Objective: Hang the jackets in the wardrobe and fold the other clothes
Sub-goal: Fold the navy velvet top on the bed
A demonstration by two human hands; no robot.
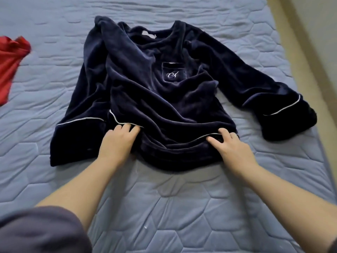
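Note:
A dark navy velvet top with white piping and a chest pocket lies front-up and wrinkled on the blue quilted mattress, both sleeves spread outward. My left hand rests on the hem at the left, its fingertips tucked under the piped fold. At the hem's right side my right hand presses down, fingers curled into the bunched fabric. The lower hem is rumpled between the two hands.
A red garment lies at the mattress's left edge, partly out of frame. Along the right side runs the mattress edge with a beige floor or wall strip beyond it.

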